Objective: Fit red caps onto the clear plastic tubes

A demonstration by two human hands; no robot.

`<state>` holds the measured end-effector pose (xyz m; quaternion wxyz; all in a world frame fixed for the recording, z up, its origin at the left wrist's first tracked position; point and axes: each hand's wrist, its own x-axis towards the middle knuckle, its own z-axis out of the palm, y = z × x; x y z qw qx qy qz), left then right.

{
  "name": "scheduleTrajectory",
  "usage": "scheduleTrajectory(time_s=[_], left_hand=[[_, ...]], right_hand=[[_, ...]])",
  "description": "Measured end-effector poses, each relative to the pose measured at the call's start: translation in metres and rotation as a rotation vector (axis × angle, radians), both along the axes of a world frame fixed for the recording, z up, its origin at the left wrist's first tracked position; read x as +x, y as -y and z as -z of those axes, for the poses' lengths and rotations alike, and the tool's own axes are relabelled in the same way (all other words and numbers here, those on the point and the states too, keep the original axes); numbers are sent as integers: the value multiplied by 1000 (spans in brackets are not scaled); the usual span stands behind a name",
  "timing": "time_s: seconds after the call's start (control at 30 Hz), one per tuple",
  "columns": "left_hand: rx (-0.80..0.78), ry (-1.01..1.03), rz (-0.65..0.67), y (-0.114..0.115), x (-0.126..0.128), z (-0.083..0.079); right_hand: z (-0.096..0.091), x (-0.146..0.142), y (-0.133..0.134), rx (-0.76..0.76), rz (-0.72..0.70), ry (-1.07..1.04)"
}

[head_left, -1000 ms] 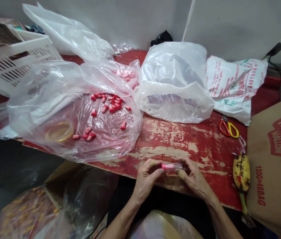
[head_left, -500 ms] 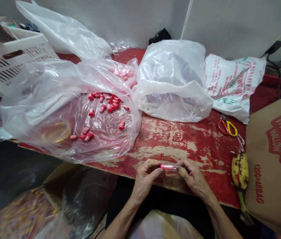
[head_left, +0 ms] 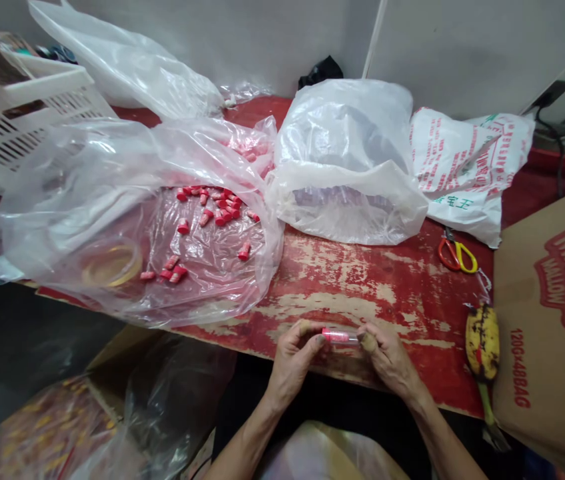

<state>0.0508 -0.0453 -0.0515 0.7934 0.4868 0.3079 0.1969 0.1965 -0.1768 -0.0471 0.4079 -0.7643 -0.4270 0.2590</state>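
A small clear tube with a pink-red end (head_left: 341,337) lies level between my two hands, just above the table's front edge. My left hand (head_left: 295,353) pinches its pink-red end between thumb and fingertips. At the clear end, my right hand (head_left: 385,357) grips with thumb and forefinger closed. Similar small red-and-pink pieces (head_left: 222,212) are scattered in a large clear plastic bag (head_left: 202,303) spread open to the left. A roll of yellowish tape (head_left: 111,265) shows through that bag's film.
On the worn red table (head_left: 332,273) stand a cloudy plastic bag (head_left: 347,133), a printed white bag (head_left: 467,167), scissors (head_left: 457,255) and a spotted banana (head_left: 482,341). A cardboard box (head_left: 552,287) borders the right side; a white basket (head_left: 27,120) stands at the left.
My right hand has shifted slightly to the right along the tube, so more of its clear end shows. My left hand has moved only a little left.
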Motion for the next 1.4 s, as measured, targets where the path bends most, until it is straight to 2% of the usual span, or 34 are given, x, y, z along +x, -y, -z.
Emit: scheduleTrajectory(time_s=[0.17,0.37,0.43,0.53,0.6,0.77,0.93,1.1,1.27,1.4], left_hand=[[-110,-13,-41,1,3,2],[-211,11,-50,2,4,8],[-189,16,-36,3,3,9],[-71,15,-46,4,1,7],[-21,16,-57,4,1,5],[-102,25,-2,2,-1,6],[59,55,-43,3,0,7],[-74,9,-17,3,0,4],[-23,20,-49,3,0,6],[-89,14,-40,3,0,8]], right_hand=[[-2,-3,0,28,21,42],[-12,-3,0,107,-33,112],[-8,-3,-1,95,14,120],[-3,-3,-1,99,74,118],[-2,-3,0,90,64,98],[-7,-3,2,33,-1,48],[-4,-2,1,6,58,40],[-10,-1,0,-23,-42,-15],[-8,-1,0,-30,24,30],[-11,-3,-2,-14,-41,20]])
